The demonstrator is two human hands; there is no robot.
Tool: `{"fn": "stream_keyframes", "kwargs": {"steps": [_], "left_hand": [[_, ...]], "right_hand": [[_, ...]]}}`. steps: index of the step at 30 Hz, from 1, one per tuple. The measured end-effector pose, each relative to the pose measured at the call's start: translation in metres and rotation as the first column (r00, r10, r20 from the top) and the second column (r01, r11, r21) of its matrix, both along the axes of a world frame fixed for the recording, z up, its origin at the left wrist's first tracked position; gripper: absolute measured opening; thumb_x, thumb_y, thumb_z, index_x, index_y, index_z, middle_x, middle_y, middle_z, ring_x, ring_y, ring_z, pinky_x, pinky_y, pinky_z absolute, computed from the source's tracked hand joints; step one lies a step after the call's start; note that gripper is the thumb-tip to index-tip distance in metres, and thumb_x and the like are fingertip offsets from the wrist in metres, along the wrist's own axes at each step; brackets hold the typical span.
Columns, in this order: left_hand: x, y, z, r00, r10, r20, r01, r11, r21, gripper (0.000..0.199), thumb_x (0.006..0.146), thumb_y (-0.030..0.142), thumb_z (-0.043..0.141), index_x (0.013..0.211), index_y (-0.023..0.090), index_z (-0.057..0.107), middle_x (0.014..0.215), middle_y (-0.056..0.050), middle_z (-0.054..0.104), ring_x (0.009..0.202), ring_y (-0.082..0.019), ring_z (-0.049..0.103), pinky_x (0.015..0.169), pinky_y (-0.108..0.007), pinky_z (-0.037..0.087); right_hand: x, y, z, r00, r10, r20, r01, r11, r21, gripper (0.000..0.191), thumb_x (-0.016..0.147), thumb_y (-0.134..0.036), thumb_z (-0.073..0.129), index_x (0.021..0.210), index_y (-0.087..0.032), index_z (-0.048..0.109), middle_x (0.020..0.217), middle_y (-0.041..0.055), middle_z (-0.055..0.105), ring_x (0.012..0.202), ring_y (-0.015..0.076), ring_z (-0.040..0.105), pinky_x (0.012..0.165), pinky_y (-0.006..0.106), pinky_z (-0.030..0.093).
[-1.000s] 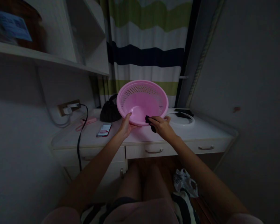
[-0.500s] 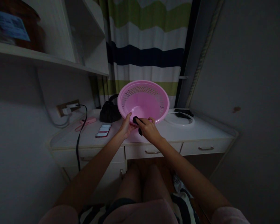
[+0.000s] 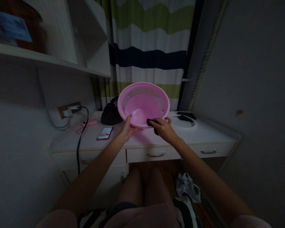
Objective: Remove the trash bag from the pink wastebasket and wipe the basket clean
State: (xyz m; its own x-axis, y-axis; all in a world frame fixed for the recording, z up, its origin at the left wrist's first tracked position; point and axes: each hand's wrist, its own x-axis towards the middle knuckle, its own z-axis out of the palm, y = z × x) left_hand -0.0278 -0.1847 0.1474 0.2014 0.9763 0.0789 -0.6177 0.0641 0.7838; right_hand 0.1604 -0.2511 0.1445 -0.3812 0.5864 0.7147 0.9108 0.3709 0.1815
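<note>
Over the white desk (image 3: pixel 180 135), a pink basket (image 3: pixel 144 104) tilts its mouth toward the person, its near rim gripped between thumb and fingers of the left hand (image 3: pixel 126 130), while the right hand (image 3: pixel 165 129), farther right along that rim, pinches a black cloth (image 3: pixel 149 122).

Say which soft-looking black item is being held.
The black cloth in the right hand, at the pink basket; the black bag and the black item by the white ring rest on the desk.
</note>
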Motion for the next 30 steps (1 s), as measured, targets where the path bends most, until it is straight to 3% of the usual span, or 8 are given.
{"fn": "stream_keyframes", "kwargs": {"steps": [7, 16, 20, 25, 30], "left_hand": [[0.006, -0.005, 0.006, 0.999, -0.029, 0.034, 0.028, 0.999, 0.036, 0.038, 0.086, 0.033, 0.048, 0.120, 0.016, 0.052, 0.101, -0.010, 0.068, 0.080, -0.017, 0.066, 0.069, -0.033, 0.056], [0.001, -0.003, 0.007, 0.999, 0.002, 0.034, -0.002, 1.000, 0.002, 0.036, 0.085, 0.035, 0.050, 0.117, 0.018, 0.054, 0.106, -0.010, 0.067, 0.087, -0.018, 0.065, 0.073, -0.032, 0.055], [0.008, -0.009, 0.008, 0.998, -0.043, 0.054, 0.042, 0.999, 0.014, 0.030, 0.086, 0.034, 0.049, 0.107, 0.014, 0.058, 0.090, -0.008, 0.069, 0.074, -0.016, 0.065, 0.070, -0.030, 0.054], [0.015, -0.015, 0.011, 0.990, -0.115, 0.078, 0.119, 0.991, -0.052, 0.031, 0.087, 0.040, 0.046, 0.078, 0.013, 0.059, 0.062, -0.001, 0.061, 0.048, -0.008, 0.054, 0.049, -0.019, 0.047], [0.012, -0.013, 0.012, 0.991, -0.104, 0.090, 0.111, 0.991, -0.080, 0.039, 0.086, 0.048, 0.045, 0.078, 0.012, 0.060, 0.063, -0.002, 0.060, 0.049, -0.007, 0.052, 0.050, -0.019, 0.046]], "right_hand": [[-0.030, 0.002, -0.001, 0.999, 0.029, 0.027, -0.029, 1.000, -0.001, 0.043, 0.087, -0.010, 0.042, 0.128, -0.021, 0.048, 0.117, 0.0109, 0.060, 0.104, 0.0198, 0.052, 0.093, 0.039, 0.019], [-0.007, 0.002, 0.009, 0.998, 0.013, 0.059, -0.013, 1.000, -0.004, 0.042, 0.087, -0.009, 0.040, 0.124, -0.024, 0.052, 0.117, 0.0096, 0.060, 0.105, 0.0200, 0.053, 0.094, 0.041, 0.019], [-0.025, 0.002, 0.006, 0.998, 0.019, 0.066, -0.018, 1.000, -0.015, 0.046, 0.085, -0.007, 0.041, 0.128, -0.020, 0.049, 0.117, 0.0114, 0.060, 0.104, 0.0207, 0.053, 0.095, 0.041, 0.022], [-0.056, 0.011, -0.005, 0.994, 0.090, 0.067, -0.093, 0.995, 0.047, 0.053, 0.082, -0.004, 0.039, 0.133, -0.017, 0.042, 0.134, 0.0113, 0.049, 0.119, 0.0209, 0.044, 0.096, 0.039, 0.027], [-0.047, 0.013, -0.007, 0.979, 0.145, 0.143, -0.154, 0.986, 0.058, 0.057, 0.080, -0.001, 0.041, 0.134, -0.020, 0.042, 0.138, 0.0085, 0.046, 0.127, 0.0186, 0.038, 0.098, 0.040, 0.030]]}}
